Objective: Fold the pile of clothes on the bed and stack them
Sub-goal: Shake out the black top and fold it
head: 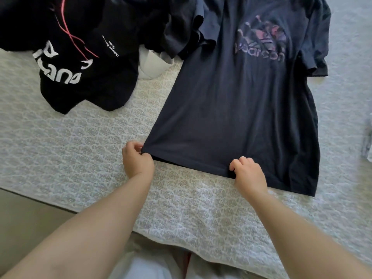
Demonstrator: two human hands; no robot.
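A dark navy T-shirt [241, 109] with a faded pink and purple logo lies spread flat, front up, on the bed [80, 150]. Its hem points toward me. My left hand [137, 161] pinches the hem's left corner. My right hand [249, 174] grips the hem near its middle, fingers curled over the edge. A heap of unfolded black clothes [84, 49] with white lettering and thin pink lines sits at the upper left, touching the shirt's left sleeve.
The bed's patterned grey-white quilt stretches around the shirt. A white garment [153, 63] peeks out between the heap and the shirt. A bit of pale cloth [367, 141] shows at the right edge. The bed's near edge runs diagonally below my arms.
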